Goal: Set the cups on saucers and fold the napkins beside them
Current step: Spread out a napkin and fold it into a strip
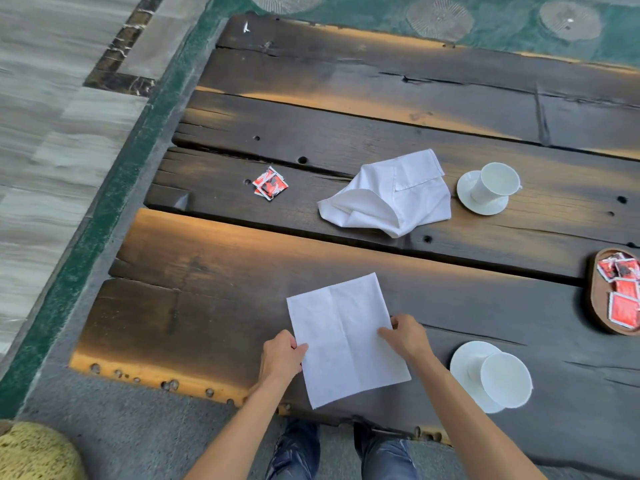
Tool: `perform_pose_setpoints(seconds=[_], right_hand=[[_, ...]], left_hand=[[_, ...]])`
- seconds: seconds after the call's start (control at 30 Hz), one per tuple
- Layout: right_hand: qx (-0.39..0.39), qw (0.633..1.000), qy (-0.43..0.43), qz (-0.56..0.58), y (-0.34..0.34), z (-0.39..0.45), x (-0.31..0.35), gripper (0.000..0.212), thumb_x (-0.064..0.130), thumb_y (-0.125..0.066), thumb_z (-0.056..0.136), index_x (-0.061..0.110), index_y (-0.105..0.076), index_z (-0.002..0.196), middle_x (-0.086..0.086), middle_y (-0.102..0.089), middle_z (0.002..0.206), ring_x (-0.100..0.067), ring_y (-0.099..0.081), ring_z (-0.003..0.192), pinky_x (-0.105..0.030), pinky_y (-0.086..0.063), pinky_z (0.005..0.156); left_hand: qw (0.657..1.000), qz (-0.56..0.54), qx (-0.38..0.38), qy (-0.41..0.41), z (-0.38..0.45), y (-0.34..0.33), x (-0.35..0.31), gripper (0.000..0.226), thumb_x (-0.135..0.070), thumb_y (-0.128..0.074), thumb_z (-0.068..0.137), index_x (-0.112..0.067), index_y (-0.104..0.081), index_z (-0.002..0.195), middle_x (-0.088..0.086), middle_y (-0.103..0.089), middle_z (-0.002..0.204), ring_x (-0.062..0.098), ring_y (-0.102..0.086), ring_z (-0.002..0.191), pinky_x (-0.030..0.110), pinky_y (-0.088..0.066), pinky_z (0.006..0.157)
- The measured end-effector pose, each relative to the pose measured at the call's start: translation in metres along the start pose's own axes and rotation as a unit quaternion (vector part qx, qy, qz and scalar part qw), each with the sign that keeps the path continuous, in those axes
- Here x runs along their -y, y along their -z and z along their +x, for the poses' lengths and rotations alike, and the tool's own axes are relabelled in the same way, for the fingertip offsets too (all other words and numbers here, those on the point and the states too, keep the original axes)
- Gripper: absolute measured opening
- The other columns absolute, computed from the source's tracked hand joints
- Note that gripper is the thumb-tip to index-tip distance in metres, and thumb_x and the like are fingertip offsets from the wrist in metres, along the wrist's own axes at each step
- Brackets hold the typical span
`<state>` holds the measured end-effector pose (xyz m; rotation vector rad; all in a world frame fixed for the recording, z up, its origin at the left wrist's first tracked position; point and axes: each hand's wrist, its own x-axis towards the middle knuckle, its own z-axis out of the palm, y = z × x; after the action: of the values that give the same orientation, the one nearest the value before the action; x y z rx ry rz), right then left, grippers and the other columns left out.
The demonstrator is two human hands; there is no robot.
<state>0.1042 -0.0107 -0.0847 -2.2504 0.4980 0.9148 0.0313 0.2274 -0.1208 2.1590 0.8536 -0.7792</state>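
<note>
Napkin [341,341], flat at the near table [207,306] edge, left of the near cup [504,377] on its saucer [465,358]. Left hand [281,355] and right hand [403,336] pinch opposite side edges. Advice: fold along the visible crease, matching corners. Second napkin [388,194] lies crumpled beside the far cup [495,183].

napkin [346,341] left of near cup [504,377], far cup [495,183] on saucer [485,202]
</note>
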Motion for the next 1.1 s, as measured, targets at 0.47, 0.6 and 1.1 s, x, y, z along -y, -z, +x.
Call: perform_pose_setpoints(seconds=[0.47, 0.6, 1.1], right_hand=[[0.057, 0.984, 0.158, -0.062, -0.001, -0.035, 0.028, 0.014, 0.027, -0.064, 0.076, 0.023, -0.051, 0.071, 0.010, -0.056, 0.073, -0.009, -0.051, 0.068, -0.025, -0.040, 0.060], [0.083, 0.974, 0.197, -0.075, -0.035, -0.039, 0.030, 0.016, 0.042, -0.061, 0.083, 0.028, -0.060, 0.076, 0.011, -0.064, 0.090, -0.007, -0.058, 0.090, -0.025, -0.045, 0.075], [0.077, 0.995, 0.064, 0.013, -0.030, -0.012, 0.019, 0.007, 0.024, -0.064, 0.085, 0.022, -0.060, 0.079, 0.007, -0.061, 0.073, -0.009, -0.059, 0.067, -0.020, -0.043, 0.055]], left_hand=[[0.998, -0.053, 0.044, -0.011, 0.001, -0.023, -0.018, 0.013, -0.024, -0.067, 0.091, -0.019, -0.059, 0.082, -0.002, -0.071, 0.066, 0.005, -0.068, 0.046, 0.017, -0.050, 0.047], [0.990, -0.131, 0.056, 0.012, 0.001, -0.018, -0.017, 0.018, -0.016, -0.052, 0.100, -0.012, -0.063, 0.086, 0.005, -0.073, 0.068, 0.012, -0.071, 0.051, 0.015, -0.050, 0.044], [0.999, -0.037, 0.006, -0.007, -0.005, -0.031, -0.028, 0.015, -0.028, -0.064, 0.090, -0.015, -0.057, 0.089, 0.002, -0.064, 0.096, 0.022, -0.066, 0.085, 0.039, -0.060, 0.078]])
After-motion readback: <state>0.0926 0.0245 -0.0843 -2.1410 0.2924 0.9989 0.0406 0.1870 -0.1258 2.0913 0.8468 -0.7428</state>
